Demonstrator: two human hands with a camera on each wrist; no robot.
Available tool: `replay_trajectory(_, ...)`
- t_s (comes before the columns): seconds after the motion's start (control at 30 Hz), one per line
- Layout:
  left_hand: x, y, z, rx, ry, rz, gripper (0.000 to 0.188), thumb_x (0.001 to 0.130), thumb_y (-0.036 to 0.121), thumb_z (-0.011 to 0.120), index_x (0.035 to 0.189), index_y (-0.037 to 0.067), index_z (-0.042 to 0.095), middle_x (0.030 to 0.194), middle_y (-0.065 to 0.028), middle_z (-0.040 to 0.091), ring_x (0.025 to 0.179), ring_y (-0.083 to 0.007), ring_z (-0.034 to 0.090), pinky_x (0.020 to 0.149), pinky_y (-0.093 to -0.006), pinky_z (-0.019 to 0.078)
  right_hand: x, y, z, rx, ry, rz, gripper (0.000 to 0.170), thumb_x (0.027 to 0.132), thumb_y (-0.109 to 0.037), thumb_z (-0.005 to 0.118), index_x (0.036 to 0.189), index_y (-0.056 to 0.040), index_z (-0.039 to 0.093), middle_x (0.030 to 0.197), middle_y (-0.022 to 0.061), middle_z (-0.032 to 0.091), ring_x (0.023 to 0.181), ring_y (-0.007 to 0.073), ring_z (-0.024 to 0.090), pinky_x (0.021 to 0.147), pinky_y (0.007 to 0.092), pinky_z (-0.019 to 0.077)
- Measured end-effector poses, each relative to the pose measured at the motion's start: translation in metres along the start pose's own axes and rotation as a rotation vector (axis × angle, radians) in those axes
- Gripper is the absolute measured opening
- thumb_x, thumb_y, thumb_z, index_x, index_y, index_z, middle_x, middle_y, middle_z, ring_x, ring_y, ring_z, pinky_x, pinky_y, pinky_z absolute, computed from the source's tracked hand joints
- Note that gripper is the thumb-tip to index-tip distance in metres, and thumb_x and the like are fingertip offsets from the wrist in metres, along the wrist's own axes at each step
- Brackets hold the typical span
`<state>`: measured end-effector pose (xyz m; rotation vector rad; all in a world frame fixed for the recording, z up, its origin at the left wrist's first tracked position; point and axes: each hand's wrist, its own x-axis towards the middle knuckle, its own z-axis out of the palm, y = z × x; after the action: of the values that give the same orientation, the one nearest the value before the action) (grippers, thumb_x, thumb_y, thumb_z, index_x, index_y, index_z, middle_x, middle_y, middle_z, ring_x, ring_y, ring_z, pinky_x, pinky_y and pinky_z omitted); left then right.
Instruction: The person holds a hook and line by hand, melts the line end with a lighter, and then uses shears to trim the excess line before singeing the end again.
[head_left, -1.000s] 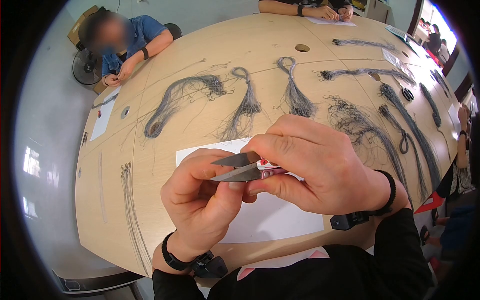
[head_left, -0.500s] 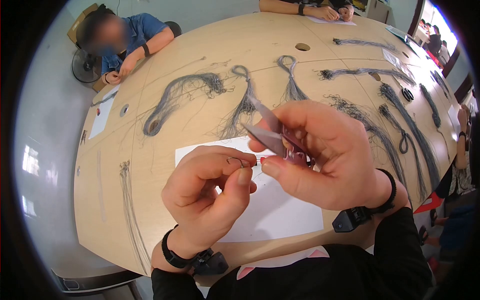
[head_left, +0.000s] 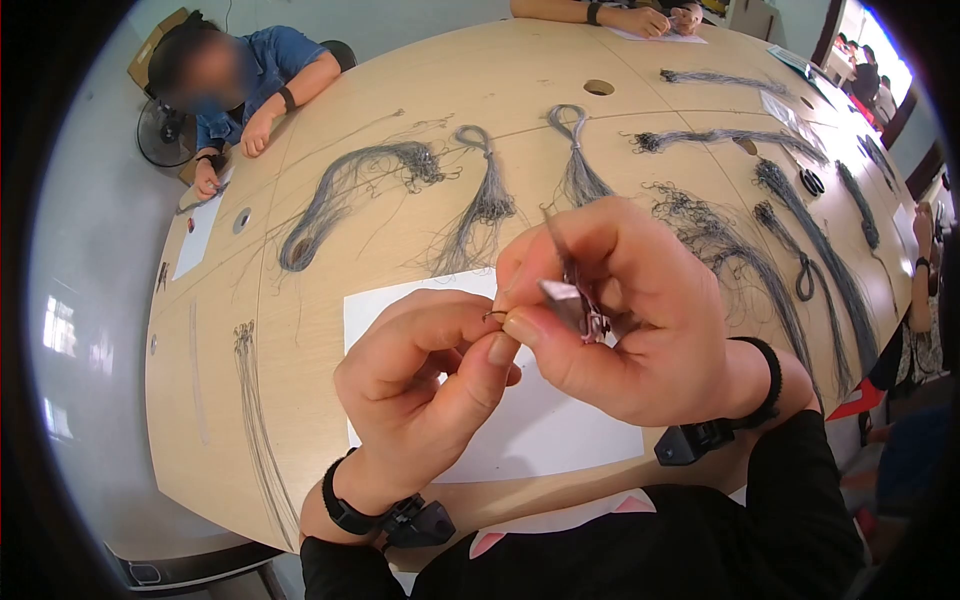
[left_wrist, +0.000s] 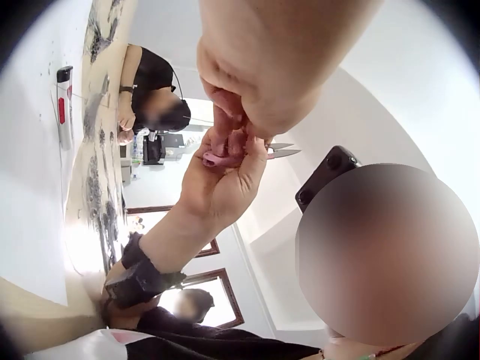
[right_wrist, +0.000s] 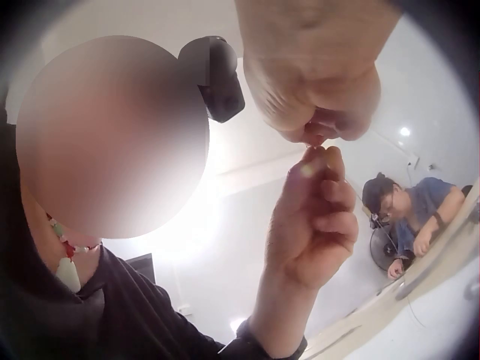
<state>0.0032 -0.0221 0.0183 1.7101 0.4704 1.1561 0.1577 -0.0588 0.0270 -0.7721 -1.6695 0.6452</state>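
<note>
In the head view both hands meet fingertip to fingertip above a white sheet [head_left: 560, 425]. A small dark metal hook [head_left: 494, 315] is pinched at its lower end by thumb and forefinger of the left hand [head_left: 425, 385]. My right hand [head_left: 640, 320] touches the hook's other side with thumb and forefinger, while its palm and other fingers hold small pink-handled scissors [head_left: 590, 322], blades pointing up and away. The left wrist view shows the scissors' blades [left_wrist: 285, 151] sticking out past the right hand [left_wrist: 221, 184]. In the right wrist view the fingers hide the hook.
Bundles of grey line with hooks [head_left: 335, 190] lie across the wooden table [head_left: 310, 370], others at the right [head_left: 750, 260]. Black scissors [head_left: 811, 181] lie at the right. A long thin bundle [head_left: 258, 420] is at the left. Two other people sit at the table's far side.
The scissors have come away from the left fingertips and turned back into the right palm. The right thumb and forefinger have moved in to the hook, which shows in the left fingers.
</note>
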Motion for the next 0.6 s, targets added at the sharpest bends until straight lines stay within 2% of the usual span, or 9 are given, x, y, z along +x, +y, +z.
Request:
replay_trajectory(0.03,-0.0007,0.0013,0.0006,-0.091,0.001,-0.078,0.007,0.072,-0.003,0.054,0.078,-0.004,0.051,0.079,-0.0104,0.053,0.059,-0.0125,0.055,0.046,-0.0191,0.0437,0.0000,-0.0002,-0.0002,0.000,-0.001,-0.001,0.029,0.070,0.010,0.049,0.095,0.0015,0.038,0.086,0.0090,0.049,0.070,0.0063,0.046,0.057,0.0166,0.0382)
replay_trajectory(0.23,-0.0030,-0.0029,0.0007,-0.268,0.015,-0.160,0.006,0.074,-0.005,0.050,0.080,-0.004,0.049,0.083,-0.0109,0.050,0.060,-0.0143,0.055,0.049,-0.0216,0.0463,0.0007,-0.0068,0.0028,-0.038,0.022,0.047,0.026,0.071,0.009,0.049,0.094,0.0013,0.038,0.084,0.0084,0.049,0.070,0.0064,0.047,0.058,0.0162,0.0384)
replay_trajectory(0.53,-0.0031,-0.0017,0.0013,-0.365,0.061,-0.221,0.007,0.074,-0.005,0.050,0.080,-0.004,0.049,0.084,-0.0110,0.051,0.060,-0.0131,0.054,0.050,-0.0220,0.0460,0.0017,-0.0060,0.0002,-0.075,0.030,0.048,0.029,0.070,0.007,0.051,0.095,0.0002,0.039,0.085,0.0054,0.049,0.066,0.0031,0.046,0.053,0.0143,0.0361)
replay_trajectory(0.6,-0.0032,-0.0012,0.0020,-0.353,0.065,-0.204,0.006,0.074,-0.005,0.050,0.080,-0.004,0.049,0.083,-0.0110,0.051,0.060,-0.0130,0.054,0.050,-0.0218,0.0460,0.0020,-0.0092,-0.0021,-0.084,0.023,0.123,0.029,0.068,0.007,0.052,0.093,-0.0008,0.039,0.082,0.0044,0.049,0.065,0.0030,0.046,0.053,0.0146,0.0360)
